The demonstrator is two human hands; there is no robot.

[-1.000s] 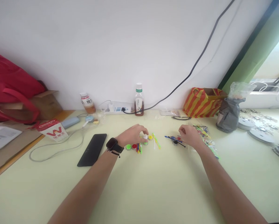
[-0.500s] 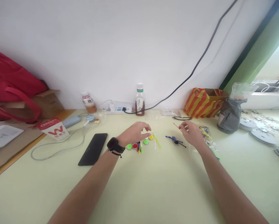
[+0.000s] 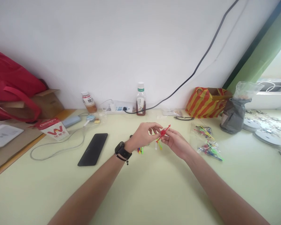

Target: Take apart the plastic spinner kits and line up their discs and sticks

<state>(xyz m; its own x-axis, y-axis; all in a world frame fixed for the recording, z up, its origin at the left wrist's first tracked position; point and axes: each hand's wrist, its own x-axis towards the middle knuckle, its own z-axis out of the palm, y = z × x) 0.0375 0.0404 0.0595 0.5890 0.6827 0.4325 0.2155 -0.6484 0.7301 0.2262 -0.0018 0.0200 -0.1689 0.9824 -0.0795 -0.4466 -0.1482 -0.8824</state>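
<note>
A red plastic arrow pointer point(image 3: 168, 127) with a round red hub point(image 3: 163, 132) is held up in front of me, between both hands. My right hand point(image 3: 177, 144) pinches it from the right, palm turned partly up. From the left, the closed thumb and fingers of my left hand point(image 3: 144, 135) meet at the hub. Below them on the table lie a white arrow point(image 3: 156, 145) and a yellow-green arrow point(image 3: 160, 145). A small bunch of coloured arrows point(image 3: 140, 150) shows under my left hand, which hides much of that area.
A black phone point(image 3: 93, 149) lies to the left. Clear bags of coloured arrows point(image 3: 211, 148) are at the right, near stacked grey discs point(image 3: 267, 137). A drink bottle point(image 3: 140, 100), power strip point(image 3: 120, 107) and striped bag point(image 3: 207, 101) stand along the wall.
My right hand has moved left, bringing the red arrow to my left hand. My left hand has shifted slightly right and closed at the hub. The bags at right are now uncovered.
</note>
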